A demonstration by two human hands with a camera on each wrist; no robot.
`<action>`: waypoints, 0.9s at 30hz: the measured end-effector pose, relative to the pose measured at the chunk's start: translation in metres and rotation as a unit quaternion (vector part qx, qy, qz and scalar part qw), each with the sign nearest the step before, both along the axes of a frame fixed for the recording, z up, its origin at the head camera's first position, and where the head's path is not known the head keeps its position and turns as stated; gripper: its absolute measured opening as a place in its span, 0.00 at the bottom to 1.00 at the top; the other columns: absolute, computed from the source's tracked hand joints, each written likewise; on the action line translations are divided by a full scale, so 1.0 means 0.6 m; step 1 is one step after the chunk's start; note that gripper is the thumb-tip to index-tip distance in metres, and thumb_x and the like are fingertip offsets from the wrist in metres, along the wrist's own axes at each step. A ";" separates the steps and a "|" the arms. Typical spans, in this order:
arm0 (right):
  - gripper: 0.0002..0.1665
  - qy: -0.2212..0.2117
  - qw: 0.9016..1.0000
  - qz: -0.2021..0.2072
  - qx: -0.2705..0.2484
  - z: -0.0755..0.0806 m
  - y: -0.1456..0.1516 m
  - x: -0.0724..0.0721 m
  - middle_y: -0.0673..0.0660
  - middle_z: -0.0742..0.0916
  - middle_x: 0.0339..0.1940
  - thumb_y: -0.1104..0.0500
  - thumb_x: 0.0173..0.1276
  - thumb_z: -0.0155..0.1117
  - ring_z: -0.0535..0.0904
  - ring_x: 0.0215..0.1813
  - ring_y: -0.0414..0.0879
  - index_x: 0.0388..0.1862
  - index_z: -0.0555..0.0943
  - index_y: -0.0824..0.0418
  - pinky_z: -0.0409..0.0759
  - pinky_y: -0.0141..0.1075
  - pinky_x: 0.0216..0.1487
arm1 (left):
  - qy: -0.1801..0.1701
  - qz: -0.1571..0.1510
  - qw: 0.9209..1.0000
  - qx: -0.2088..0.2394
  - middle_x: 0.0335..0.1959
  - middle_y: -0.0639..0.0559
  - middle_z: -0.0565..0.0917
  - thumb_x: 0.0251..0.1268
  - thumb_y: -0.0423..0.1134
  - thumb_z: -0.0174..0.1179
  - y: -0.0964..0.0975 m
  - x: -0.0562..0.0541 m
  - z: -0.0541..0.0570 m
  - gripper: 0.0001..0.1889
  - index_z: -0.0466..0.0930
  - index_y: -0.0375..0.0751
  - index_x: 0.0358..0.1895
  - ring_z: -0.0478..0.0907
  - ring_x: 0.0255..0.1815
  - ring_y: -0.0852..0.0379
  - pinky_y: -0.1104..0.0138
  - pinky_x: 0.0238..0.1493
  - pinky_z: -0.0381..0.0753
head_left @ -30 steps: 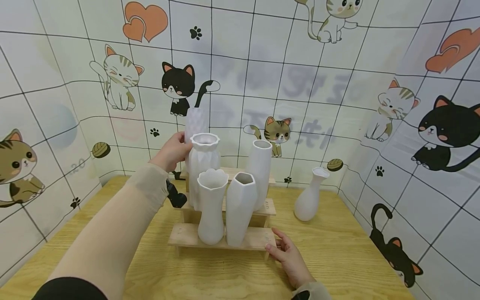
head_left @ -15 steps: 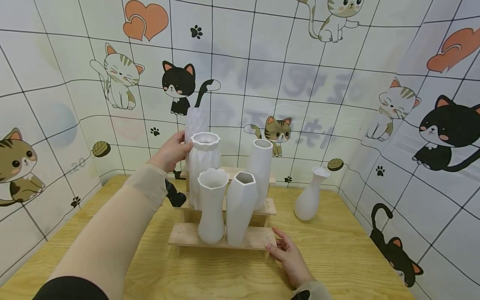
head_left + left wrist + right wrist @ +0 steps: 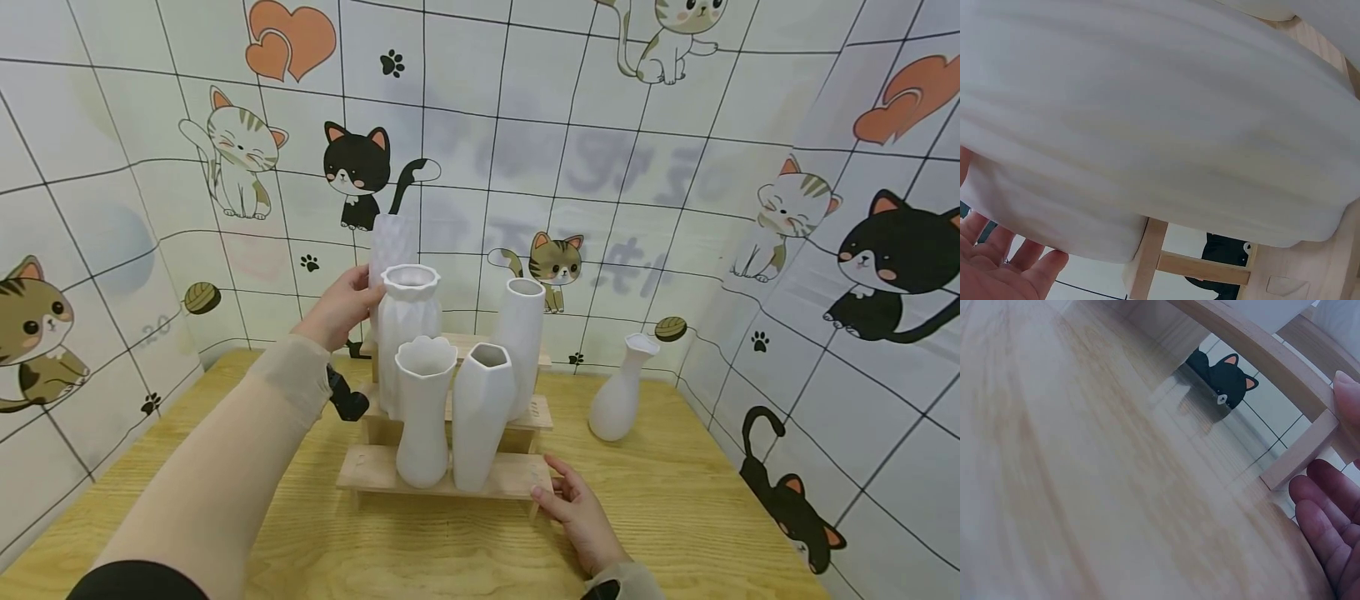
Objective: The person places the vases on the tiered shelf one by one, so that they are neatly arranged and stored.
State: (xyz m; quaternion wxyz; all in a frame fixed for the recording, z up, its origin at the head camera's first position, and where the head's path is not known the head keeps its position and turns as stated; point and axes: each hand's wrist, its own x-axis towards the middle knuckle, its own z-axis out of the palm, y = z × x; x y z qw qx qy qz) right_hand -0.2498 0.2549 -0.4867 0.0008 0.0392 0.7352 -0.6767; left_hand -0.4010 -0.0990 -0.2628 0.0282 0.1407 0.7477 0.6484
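My left hand point(image 3: 339, 308) is at the back left, its fingers and thumb around a tall white vase point(image 3: 392, 242) with a bumpy surface on the top step. In the left wrist view, the fingers point(image 3: 1041, 269) lie along the side of that vase point(image 3: 1060, 219), behind a nearer pleated vase point(image 3: 1166, 125). My right hand point(image 3: 581, 517) pinches the right end of the lowest step of a wooden tiered stand point(image 3: 371, 467). Its thumb point(image 3: 1349, 394) lies on the step's edge, with curled fingers beside the stand's leg point(image 3: 1300, 453).
A pleated vase point(image 3: 408, 333) and a smooth cylindrical vase point(image 3: 521, 342) occupy the middle step. On the front step are a scalloped-rim vase point(image 3: 424, 417) and a faceted vase point(image 3: 482, 425). A narrow-necked vase point(image 3: 618, 400) stands alone on the wooden table point(image 3: 675, 517), right of the stand.
My left wrist has shifted slightly left and down while the hand stays at the back vase. The right hand, the stand and the vases look unmoved.
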 end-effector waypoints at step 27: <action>0.41 -0.003 1.000 -0.014 0.010 -0.001 -0.002 0.000 0.62 0.80 0.54 0.56 0.66 0.67 0.76 0.48 0.48 0.73 0.61 0.60 0.76 0.40 0.46 | -0.010 0.091 0.991 0.100 0.75 0.43 0.52 0.71 0.53 0.54 -0.090 0.050 -0.128 0.40 0.46 0.43 0.77 0.53 0.72 0.46 0.50 0.70 0.52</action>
